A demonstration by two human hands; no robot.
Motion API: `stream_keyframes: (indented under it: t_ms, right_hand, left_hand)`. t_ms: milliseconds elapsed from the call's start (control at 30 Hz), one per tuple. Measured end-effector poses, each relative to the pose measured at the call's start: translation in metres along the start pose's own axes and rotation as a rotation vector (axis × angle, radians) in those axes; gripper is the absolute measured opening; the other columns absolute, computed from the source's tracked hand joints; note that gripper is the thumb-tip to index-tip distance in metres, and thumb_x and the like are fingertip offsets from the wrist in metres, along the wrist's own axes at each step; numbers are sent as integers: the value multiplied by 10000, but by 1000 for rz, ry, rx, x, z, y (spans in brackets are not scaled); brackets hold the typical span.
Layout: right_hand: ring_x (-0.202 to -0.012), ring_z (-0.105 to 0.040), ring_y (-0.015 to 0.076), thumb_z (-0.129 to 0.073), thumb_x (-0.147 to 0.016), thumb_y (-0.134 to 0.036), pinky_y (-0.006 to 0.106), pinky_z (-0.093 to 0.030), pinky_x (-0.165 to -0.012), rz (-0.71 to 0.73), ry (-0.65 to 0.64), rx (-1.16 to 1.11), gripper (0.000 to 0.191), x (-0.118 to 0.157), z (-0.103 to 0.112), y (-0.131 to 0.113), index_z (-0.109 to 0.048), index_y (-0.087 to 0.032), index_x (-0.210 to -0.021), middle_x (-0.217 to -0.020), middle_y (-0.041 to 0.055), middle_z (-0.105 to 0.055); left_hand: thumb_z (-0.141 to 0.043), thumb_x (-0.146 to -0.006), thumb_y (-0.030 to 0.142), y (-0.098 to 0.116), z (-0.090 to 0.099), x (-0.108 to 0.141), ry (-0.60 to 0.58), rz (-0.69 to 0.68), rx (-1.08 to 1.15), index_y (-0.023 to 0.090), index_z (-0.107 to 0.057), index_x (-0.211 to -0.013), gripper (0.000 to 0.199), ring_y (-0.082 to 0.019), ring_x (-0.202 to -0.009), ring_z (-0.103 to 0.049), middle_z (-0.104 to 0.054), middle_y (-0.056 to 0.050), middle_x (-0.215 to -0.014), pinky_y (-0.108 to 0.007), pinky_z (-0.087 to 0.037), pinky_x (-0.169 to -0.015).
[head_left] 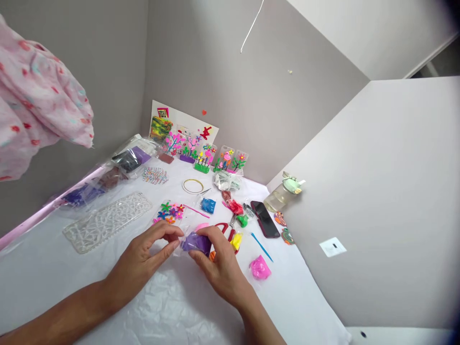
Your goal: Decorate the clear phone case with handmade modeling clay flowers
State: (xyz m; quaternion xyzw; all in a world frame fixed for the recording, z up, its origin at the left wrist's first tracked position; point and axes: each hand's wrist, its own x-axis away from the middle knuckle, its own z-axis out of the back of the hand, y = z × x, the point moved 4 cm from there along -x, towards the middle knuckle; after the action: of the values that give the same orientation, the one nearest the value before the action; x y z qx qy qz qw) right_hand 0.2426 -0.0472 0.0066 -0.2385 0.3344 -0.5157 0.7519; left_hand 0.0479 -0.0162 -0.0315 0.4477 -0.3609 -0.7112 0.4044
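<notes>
Between my hands, above the white sheet, is a clear plastic bag of purple modelling clay (197,242). My right hand (224,270) grips its right side with thumb and fingers. The thumb and forefinger of my left hand (143,256) pinch the bag's loose clear edge on the left. Just beyond lie small clay flowers (170,212) on a clear sheet. Red-handled scissors (232,225) are partly hidden behind my right hand, beside bagged yellow clay (236,241). A bag of pink clay (260,267) rests to the right.
A clear patterned phone case (108,222) lies at left, near loose rhinestones (155,175). Further back are a gold bangle (193,186) and bagged blue clay (208,205). A phone (265,219), a blue stick tool (262,247) and a bottle (282,195) are at right. Decorated cases (226,158) lean against the wall.
</notes>
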Motion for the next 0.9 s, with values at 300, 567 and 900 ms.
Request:
stream_keyframes:
  t_ms: [300,567,900]
  right_hand:
    - [-872,-579,196,-611,-920,-172,309,-450,-771,0,46,-30,90,5,0,0,-618,-213,-1000,-935,30,-631]
    - [-780,-524,181,-536,-918,-101,295,-390,-700,122,41,38,132,5,-6,-5,-539,-226,-876,-819,5,-573]
    - [-783,-538,208,-492,-964,-91,314,-402,-681,275,46,190,157,10,-22,-12,-514,-240,-918,-841,38,-631]
  left_hand:
    - [-617,-989,588,-3,-2,-1,-69,29,-17,303,-789,-1040,337,-215,-970,-768,-809,6,-1022,-271,-605,-893]
    - [-622,-999,583,-9,-2,-2,-66,-162,-191,338,-798,-1023,303,-227,-953,-737,-805,14,-971,-379,-571,-979]
    - [-635,-942,190,0,-13,7,-151,-317,-369,296,-662,-1148,233,-195,-881,-669,-706,39,-958,-467,-393,-1155]
